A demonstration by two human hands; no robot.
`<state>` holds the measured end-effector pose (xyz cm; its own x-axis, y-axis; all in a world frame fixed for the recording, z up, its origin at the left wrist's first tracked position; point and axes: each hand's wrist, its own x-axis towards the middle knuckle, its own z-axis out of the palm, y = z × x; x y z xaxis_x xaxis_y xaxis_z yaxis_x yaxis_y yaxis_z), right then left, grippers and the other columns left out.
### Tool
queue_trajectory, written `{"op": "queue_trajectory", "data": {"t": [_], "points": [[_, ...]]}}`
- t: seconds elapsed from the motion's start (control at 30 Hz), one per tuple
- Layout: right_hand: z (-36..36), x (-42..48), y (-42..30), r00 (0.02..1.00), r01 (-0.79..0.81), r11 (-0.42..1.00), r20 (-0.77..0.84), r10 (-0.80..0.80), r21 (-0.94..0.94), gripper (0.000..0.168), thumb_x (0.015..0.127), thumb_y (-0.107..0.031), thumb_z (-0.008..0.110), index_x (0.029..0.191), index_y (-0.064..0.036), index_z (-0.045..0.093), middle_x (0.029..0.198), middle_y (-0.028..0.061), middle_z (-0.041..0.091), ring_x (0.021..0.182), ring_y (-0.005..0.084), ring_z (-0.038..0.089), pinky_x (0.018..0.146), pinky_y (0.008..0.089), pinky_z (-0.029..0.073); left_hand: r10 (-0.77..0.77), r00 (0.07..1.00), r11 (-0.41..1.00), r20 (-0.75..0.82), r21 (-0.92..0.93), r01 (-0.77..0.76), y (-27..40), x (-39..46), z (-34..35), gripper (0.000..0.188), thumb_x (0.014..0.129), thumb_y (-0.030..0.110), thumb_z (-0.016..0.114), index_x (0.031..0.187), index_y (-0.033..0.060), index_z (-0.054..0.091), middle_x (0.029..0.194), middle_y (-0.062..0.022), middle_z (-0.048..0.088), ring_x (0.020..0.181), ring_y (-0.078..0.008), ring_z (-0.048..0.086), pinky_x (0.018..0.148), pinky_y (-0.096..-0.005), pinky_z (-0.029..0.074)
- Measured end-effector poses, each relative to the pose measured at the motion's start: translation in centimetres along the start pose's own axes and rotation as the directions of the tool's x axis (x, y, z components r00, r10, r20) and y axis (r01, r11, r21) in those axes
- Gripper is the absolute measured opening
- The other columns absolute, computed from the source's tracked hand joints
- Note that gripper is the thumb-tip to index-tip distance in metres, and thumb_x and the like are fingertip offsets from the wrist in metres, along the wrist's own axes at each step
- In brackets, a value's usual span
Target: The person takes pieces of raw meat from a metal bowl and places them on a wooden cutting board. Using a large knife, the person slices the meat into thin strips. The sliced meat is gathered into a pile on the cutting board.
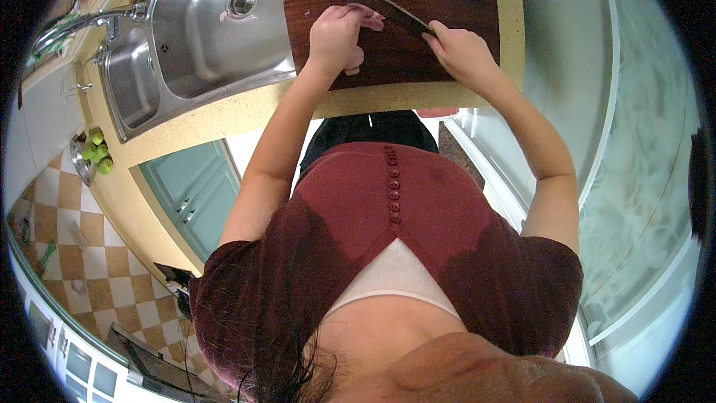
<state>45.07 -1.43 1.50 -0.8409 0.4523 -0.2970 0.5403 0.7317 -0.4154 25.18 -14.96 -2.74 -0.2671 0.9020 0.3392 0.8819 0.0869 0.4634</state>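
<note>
At the top of the head view lies a dark reddish-brown wooden board (391, 61) on the counter. My right hand (461, 53) grips the handle of a large kitchen knife (386, 4), its broad blade slanting up and left across the board. Between the fingers of my left hand (334, 36) is a piece of pink raw meat (371, 18), which sticks out towards the blade. The knife appears apart from the meat. My left fingertips are partly hidden behind the hand.
Left of the board is a stainless-steel double sink (212, 39) with a curved faucet (84, 25). A pink scrap (223, 16) lies near the drain. Green fruit (98, 151) fills a metal bowl (83, 165) on the left counter. Frosted glass panels (570, 67) stand at right.
</note>
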Motion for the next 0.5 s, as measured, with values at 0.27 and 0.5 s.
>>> {"op": "queue_trajectory", "data": {"t": [0.27,0.5], "points": [[-0.1,3.0,-0.9,0.994,0.054,0.996,0.102,-0.046,-0.076,0.024,0.096,-0.028,0.046,0.100,-0.005,0.049,0.076,0.0222,0.062,0.075,0.0432,0.061,0.064,0.0527,0.047,-0.014,0.995,0.982,0.100,0.191,-0.006,-2.1,-1.0,2.9,0.025,0.061,0.007,0.064,0.085,0.0127,0.068,0.084,-0.0032,0.064,0.088,-0.0241,0.061,0.072,-0.0324,0.054],[1.1,8.8,-3.5,0.990,0.140,0.990,0.005,-0.140,-0.035,0.028,0.096,-0.032,0.044,0.098,-0.006,0.054,0.079,0.0199,0.065,0.076,0.0413,0.064,0.067,0.0525,0.051,0.025,0.997,0.997,0.076,0.078,-0.031,-1.6,-0.9,0.3,0.020,0.072,0.012,0.059,0.090,0.0116,0.067,0.083,-0.0060,0.065,0.085,-0.0277,0.063,0.072,-0.0371,0.053]]}}
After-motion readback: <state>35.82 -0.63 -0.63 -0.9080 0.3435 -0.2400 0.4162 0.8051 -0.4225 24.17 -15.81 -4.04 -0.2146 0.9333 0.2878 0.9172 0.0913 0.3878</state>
